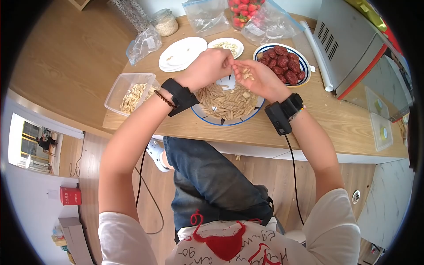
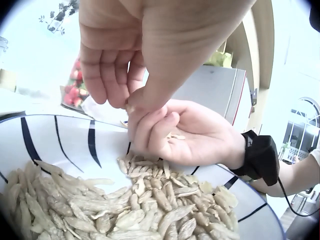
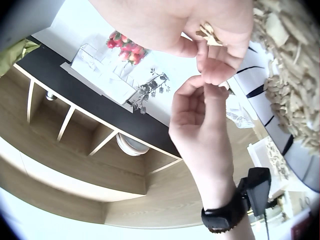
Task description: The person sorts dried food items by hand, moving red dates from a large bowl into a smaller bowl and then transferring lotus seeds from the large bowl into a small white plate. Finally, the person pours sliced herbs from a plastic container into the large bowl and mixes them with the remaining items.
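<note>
Above a plate of pale tan dried root pieces (image 1: 227,102), both hands meet at their fingertips. With thumb and forefinger, the left hand (image 1: 210,68) pinches a small pale dried root piece (image 2: 129,108), mostly hidden by the fingertips. The right hand (image 1: 263,80) turns its palm up, fingers curled and their tips at the same piece. Several small dried root pieces (image 3: 209,35) lie in the right palm. Beneath the hands, the white plate (image 2: 75,130) with dark blue stripes is heaped with more slender, wrinkled roots.
Left of the plate stands a clear plastic box (image 1: 113,95) of pale pieces. Behind are white plates (image 1: 187,49), a small dish (image 1: 240,46), a jar (image 1: 165,23) and plastic bags (image 1: 205,17). A bowl of red dates (image 1: 285,65) and a grey appliance (image 1: 349,37) occupy the right.
</note>
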### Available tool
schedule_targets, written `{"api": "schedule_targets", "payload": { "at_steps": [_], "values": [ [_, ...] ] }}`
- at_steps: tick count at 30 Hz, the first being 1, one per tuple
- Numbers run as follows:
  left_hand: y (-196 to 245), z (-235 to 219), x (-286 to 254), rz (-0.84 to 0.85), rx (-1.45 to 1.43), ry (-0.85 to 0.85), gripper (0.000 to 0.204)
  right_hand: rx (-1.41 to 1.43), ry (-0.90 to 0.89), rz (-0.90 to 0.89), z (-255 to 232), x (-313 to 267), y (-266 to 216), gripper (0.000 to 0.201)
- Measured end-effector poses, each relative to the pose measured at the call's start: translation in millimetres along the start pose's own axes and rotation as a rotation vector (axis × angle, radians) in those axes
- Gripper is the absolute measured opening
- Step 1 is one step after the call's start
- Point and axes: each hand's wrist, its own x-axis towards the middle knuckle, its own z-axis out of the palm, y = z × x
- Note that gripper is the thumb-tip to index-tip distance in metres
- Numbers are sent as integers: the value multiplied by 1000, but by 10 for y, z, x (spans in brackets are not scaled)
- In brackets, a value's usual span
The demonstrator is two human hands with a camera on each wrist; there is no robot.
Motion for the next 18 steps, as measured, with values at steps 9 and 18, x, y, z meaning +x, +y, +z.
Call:
{"api": "schedule_targets", "payload": {
  "at_steps": [9, 18],
  "values": [
    [230, -13, 3, 186, 31, 93, 16, -23, 25, -76, 54, -32, 13, 20],
    [119, 1, -53, -249, 133, -28, 14, 285, -29, 27, -65, 48, -20, 19]
  ]
}}
